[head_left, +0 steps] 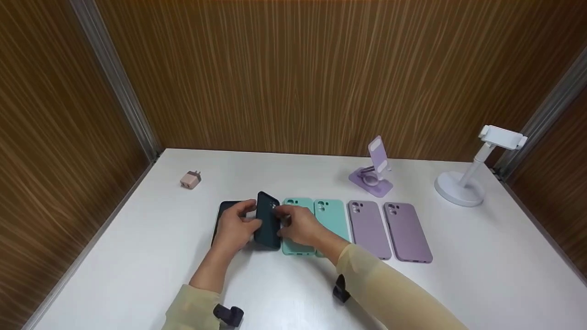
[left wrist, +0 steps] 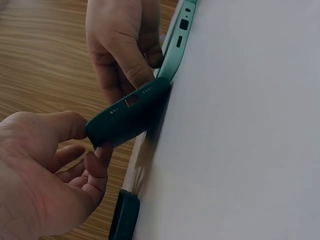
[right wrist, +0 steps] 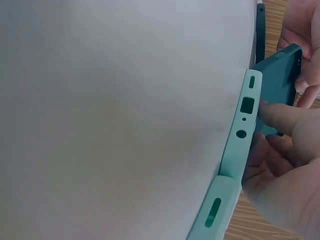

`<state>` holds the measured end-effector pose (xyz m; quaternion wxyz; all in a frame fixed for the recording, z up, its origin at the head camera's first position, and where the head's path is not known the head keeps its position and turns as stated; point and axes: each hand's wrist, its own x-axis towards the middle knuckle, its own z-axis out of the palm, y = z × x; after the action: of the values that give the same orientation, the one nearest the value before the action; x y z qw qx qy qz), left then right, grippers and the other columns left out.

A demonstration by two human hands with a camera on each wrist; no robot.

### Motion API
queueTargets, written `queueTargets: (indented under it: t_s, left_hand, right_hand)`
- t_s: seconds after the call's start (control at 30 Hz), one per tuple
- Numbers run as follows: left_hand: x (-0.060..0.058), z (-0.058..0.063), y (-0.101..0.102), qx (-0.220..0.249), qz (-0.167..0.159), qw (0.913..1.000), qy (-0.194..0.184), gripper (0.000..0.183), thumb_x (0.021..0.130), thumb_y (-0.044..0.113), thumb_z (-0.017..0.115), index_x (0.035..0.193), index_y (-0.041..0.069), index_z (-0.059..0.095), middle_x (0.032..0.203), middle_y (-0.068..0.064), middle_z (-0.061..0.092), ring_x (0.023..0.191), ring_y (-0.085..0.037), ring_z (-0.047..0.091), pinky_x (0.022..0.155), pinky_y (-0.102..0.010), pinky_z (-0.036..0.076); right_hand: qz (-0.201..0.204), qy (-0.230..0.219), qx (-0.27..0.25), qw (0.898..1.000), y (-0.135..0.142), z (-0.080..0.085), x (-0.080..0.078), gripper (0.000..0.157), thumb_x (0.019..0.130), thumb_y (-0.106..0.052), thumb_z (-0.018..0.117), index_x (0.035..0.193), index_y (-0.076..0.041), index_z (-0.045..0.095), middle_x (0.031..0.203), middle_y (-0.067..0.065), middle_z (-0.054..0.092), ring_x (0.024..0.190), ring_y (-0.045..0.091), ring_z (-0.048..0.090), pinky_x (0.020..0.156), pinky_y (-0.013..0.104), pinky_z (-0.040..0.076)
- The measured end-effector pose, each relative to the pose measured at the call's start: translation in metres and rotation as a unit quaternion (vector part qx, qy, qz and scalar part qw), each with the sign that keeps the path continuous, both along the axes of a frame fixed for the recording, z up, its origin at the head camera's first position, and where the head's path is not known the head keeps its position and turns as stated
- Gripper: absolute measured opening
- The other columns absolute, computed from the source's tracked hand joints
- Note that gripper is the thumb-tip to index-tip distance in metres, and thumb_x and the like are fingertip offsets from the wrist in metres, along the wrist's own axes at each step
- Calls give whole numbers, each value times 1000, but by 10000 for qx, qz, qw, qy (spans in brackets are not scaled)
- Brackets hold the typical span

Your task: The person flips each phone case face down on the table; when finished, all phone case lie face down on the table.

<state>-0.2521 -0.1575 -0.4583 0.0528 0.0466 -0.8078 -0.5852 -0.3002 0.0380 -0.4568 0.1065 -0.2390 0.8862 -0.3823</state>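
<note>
Beige sleeves [head_left: 390, 288] lay nearest the camera. Left to right: one flat dark case [head_left: 223, 211]; one dark green phone case [head_left: 266, 224], tilted between both hands; two mint cases [head_left: 334, 217]; two purple cases [head_left: 369, 229]. All were at the white desk [head_left: 124, 266], before wood-grain panels [head_left: 293, 78]. Left hand [head_left: 234, 230]: fingers pinched the tilted case's left edge. Right hand [head_left: 301, 225]: bent fingers gripped its right edge.

A pink-and-brown plug adapter [head_left: 190, 180] is lying at the left rear of the white table [head_left: 114, 256]. A purple stand [head_left: 379, 156] is standing right of centre. A white round-based holder [head_left: 459, 187] is standing farther right. Wood-grain panels [head_left: 275, 82] are enclosing three sides.
</note>
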Motion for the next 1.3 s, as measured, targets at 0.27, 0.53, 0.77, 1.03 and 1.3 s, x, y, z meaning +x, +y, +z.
queueTargets:
  t_s: [0.27, 0.53, 0.77, 1.03, 1.3]
  left_hand:
    - [4, -4, -4, 361, -68, 9993, 1, 57, 95, -1, 74, 150, 5, 59, 143, -16, 65, 108, -25, 68, 77, -29, 55]
    - [4, -7, -5, 597, -168, 9981, 34, 56, 95, -1, 75, 148, 5, 60, 142, -17, 66, 105, -25, 67, 79, -29, 55]
    - [3, -5, -4, 624, -229, 9978, 5, 56, 95, 0, 76, 149, 7, 60, 143, -15, 65, 107, -25, 67, 82, -30, 56]
    - [3, -3, -5, 934, -480, 9944, 149, 57, 96, 2, 77, 150, 7, 60, 144, -14, 65, 107, -24, 68, 84, -28, 57]
    - [3, -2, -5, 1093, -859, 9900, 227, 60, 95, 5, 79, 151, 7, 58, 145, -13, 65, 106, -24, 67, 80, -28, 55]
  right_hand:
    - [129, -663, -137, 9976, 2, 10, -7, 53, 92, -8, 80, 143, -7, 65, 132, 10, 71, 121, 26, 65, 105, 44, 52]
    - [-167, -2522, -1248, 9594, 8, 20, -18, 65, 93, -15, 80, 151, -3, 56, 133, 15, 70, 115, 26, 69, 100, 42, 56]
    - [-522, -3369, -2178, 9145, 9, 19, -19, 63, 100, -16, 75, 155, -3, 50, 132, 20, 68, 116, 30, 71, 99, 41, 58]
    - [-370, -3691, -2847, 8839, 6, 21, -12, 62, 103, -18, 72, 158, -3, 45, 133, 21, 69, 122, 35, 69, 101, 45, 56]
    - [-402, -3741, -3159, 8710, 3, 17, -10, 56, 106, -20, 67, 156, -5, 48, 127, 21, 72, 118, 33, 71, 101, 47, 56]
